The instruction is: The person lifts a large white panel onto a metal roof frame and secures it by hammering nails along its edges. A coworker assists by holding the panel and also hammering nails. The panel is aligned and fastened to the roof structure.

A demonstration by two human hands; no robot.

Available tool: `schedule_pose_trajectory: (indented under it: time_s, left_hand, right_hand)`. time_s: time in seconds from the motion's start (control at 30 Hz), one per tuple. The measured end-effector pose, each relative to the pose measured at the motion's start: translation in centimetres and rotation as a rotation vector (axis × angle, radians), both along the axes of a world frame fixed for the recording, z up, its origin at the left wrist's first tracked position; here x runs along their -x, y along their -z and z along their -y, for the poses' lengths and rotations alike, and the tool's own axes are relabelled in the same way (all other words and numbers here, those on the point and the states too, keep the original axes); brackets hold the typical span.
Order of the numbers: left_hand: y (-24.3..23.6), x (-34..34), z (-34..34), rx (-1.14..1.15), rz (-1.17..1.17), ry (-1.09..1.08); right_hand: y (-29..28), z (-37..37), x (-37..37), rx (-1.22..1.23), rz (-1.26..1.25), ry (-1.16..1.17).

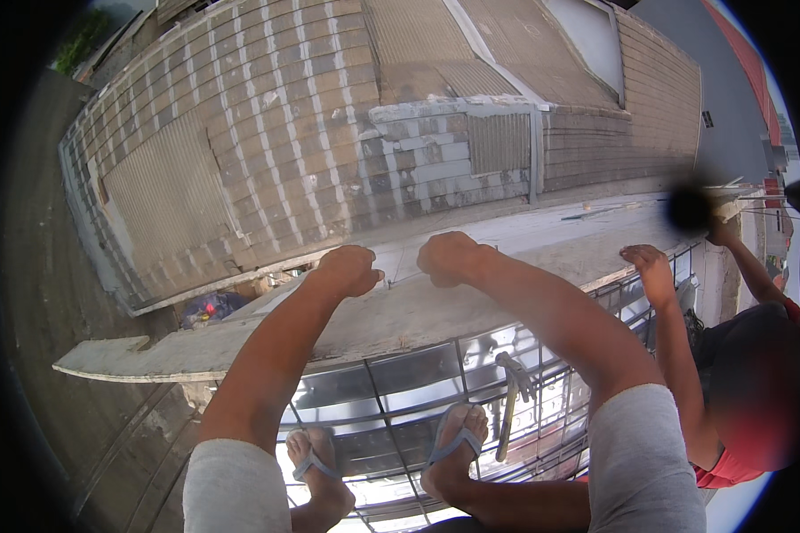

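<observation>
Concrete ledge (391, 320) was a long pale slab, rough and stained, running from 8 o'clock to 2 o'clock across the frame, its left end chipped square. Both of the wearer's hands sat on its far edge. Left hand (351, 269) was clenched into a fist, knuckles down on the concrete; right hand (449, 258) was clenched the same way, just beside it at its 3 o'clock. A thin string (400, 278) looked to run between the two fists (too fine to tell whether either fist actually gripped it).

Under the ledge was a metal grille (400, 400) of thin dark bars in rectangles over shiny sheet. Two feet in grey flip-flops (458, 440) stood on the bars at 6 o'clock. One hammer (509, 404) with a wooden handle and steel claw head hung in the bars at 5 o'clock from the fists, touched by nobody.

Second person at 3 o'clock, red shirt (756, 444), one hand (651, 264) flat and open on the ledge edge; the other arm reached up to 2 o'clock, its hand hidden behind a dark blur.

Beyond the ledge, at 12 o'clock: tiled roof (267, 115), square grey-brown tiles in pale mortar lines, with two ribbed corrugated patches and one block-built parapet (453, 151), rough and unplastered. Dark wet lane (53, 293) at 9 o'clock.

Count: four hands traced to two people, three visible; two fists, one open.
</observation>
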State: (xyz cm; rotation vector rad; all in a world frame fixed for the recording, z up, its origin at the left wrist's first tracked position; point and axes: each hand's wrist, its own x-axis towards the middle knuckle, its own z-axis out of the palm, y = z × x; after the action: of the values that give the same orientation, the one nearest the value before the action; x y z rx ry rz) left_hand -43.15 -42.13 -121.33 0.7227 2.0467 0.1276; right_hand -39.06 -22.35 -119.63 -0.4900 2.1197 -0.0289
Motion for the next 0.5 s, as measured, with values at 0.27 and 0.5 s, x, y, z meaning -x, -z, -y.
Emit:
schedule_pose_trajectory:
  time_s: [0.27,0.5]
  left_hand:
    - [7.3,0.5,-2.6,-0.169,0.184,-0.022]
    - [9.8,0.8,-1.1,-0.136,0.222,-0.311]
  right_hand:
    - [0.5,-0.1,-0.5,-0.007,0.029,0.101]
    - [-1.1,0.7,-0.8,0.102,0.149,0.187]
